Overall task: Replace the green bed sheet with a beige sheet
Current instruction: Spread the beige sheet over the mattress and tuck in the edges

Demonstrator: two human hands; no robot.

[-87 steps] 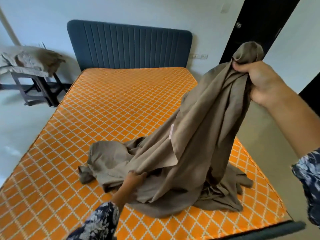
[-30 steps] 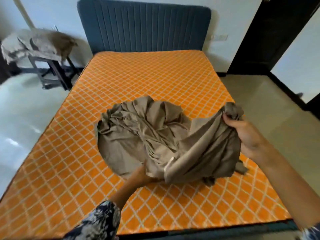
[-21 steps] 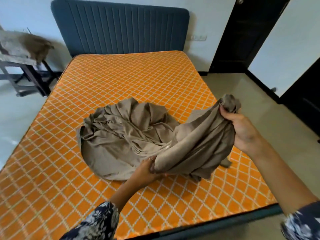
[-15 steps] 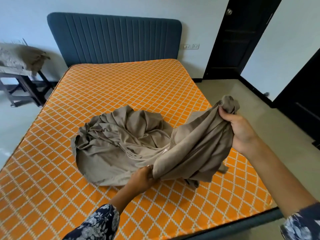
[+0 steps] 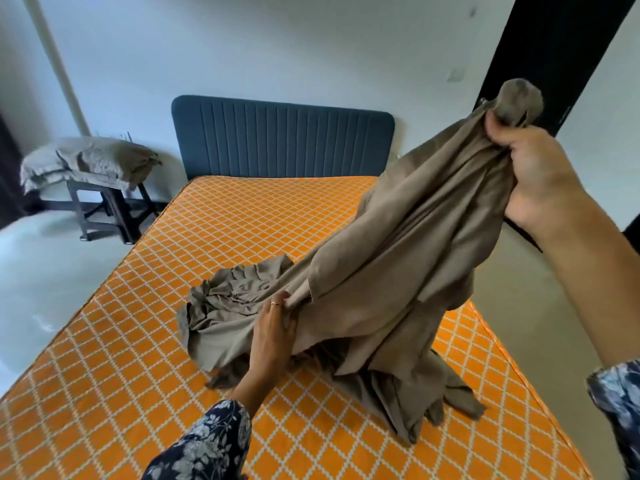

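Beige sheet (image 5: 398, 271) hanging in a long bunched drape from the right hand (image 5: 540, 174), raised high at the right with fingers (image 5: 502, 129) clamping a gathered corner of the cloth. Lower part of the sheet lying crumpled on the orange diamond-patterned mattress (image 5: 173, 306), near its middle and toward the right edge. Left hand (image 5: 273, 330) reaching in low, fingers tucking into a fold and gripping it, a ring showing on one finger. Both arms wearing dark floral sleeves (image 5: 207, 445). Blue ribbed headboard (image 5: 280, 136) standing at the far end of the bed against a pale wall. Grey pillows (image 5: 86, 161) sitting stacked on a dark table (image 5: 104, 209) off to the left. Black door (image 5: 554, 46) showing behind the raised cloth.
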